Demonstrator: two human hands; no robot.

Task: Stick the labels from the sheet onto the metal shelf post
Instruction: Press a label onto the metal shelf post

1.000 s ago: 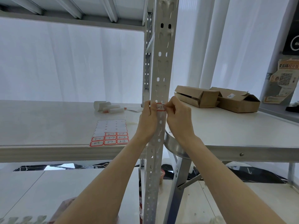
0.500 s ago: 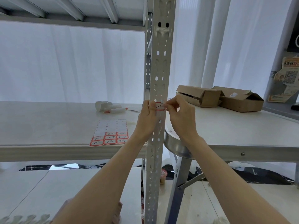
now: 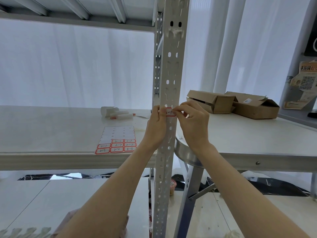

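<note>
Label (image 3: 171,112), red-bordered, sits on the front of the metal shelf post (image 3: 172,69), between the hands. At its 9 o'clock the left hand (image 3: 155,127) curls round the post, thumb on the label's edge; at 3 o'clock the right hand (image 3: 193,126) pinches its right edge. At 8 o'clock the sheet (image 3: 116,140) lies on the table (image 3: 51,127).

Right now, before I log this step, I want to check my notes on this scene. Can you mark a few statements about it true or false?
1. The left hand and the right hand are both at a label on the shelf post. True.
2. That label has a blue border. False: its border is red.
3. The label sheet lies on the floor. False: it lies on the table, left of the post.
4. The sheet's upper rows are bare; labels remain in its lower rows. True.
5. The cardboard boxes sit left of the post. False: they sit to its right.
</note>
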